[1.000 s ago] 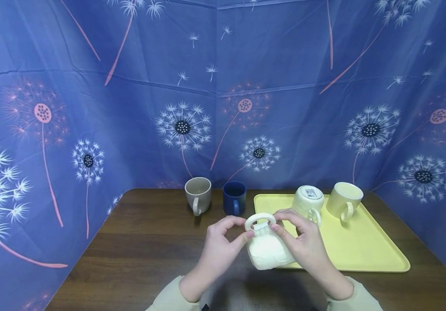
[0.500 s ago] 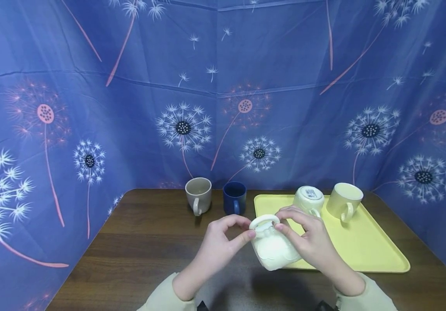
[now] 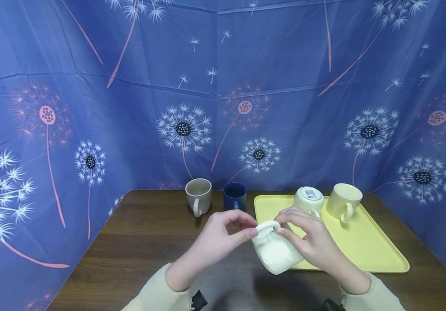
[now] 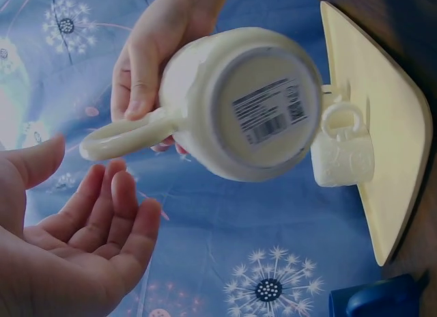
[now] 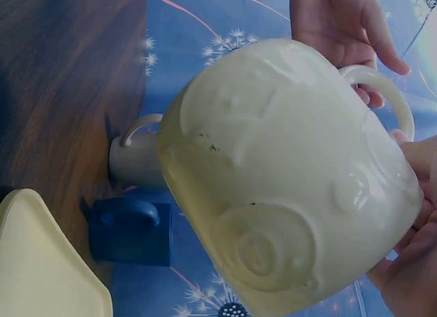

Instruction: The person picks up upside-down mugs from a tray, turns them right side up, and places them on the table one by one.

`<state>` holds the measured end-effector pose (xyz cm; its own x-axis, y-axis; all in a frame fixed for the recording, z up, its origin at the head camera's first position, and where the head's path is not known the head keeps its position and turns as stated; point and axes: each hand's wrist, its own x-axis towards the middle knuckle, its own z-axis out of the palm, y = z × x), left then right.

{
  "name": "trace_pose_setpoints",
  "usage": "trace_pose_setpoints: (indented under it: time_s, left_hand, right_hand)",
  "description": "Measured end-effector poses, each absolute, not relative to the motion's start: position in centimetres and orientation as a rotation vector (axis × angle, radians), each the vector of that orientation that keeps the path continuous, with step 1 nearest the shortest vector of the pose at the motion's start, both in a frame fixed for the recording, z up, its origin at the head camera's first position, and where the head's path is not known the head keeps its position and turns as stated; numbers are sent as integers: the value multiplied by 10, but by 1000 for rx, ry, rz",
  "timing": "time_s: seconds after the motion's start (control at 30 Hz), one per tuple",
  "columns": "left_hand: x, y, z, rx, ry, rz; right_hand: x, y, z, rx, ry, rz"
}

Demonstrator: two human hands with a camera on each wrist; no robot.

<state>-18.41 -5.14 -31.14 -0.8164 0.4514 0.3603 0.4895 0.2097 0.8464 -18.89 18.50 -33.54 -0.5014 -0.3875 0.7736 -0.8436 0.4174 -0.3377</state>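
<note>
A cream mug with raised relief hangs tilted above the table, its handle upward in the head view. My right hand holds it where the handle meets the body; the thumb lies there in the left wrist view, other fingers partly hidden behind the mug. Its base carries a barcode label. My left hand is beside the handle, fingers loosely bent and apart from it. From the right wrist, the mug's side shows embossed circles and a few dark specks.
A yellow tray lies on the right of the wooden table. On it are an upturned white mug and an upright cream mug. Behind my hands stand a grey mug and a navy mug. A blue dandelion-print cloth hangs behind.
The held mug has tipped and shifted slightly right and down, its handle lower in the head view. My left forearm has swung outward, the hand staying by the handle.
</note>
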Motion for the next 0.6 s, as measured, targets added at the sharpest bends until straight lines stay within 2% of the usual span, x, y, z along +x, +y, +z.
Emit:
trace_pose_setpoints:
  time_s: [0.3,0.6]
  left_hand:
    - [-189,-49,-306,-1027,-2560,-1779]
    - [-197,-49,-308,-1015,-2695,-1891]
  right_hand:
    - [-193,183,-341,1251,-1927,943]
    - [-191,181,-344,1297,-1986,928]
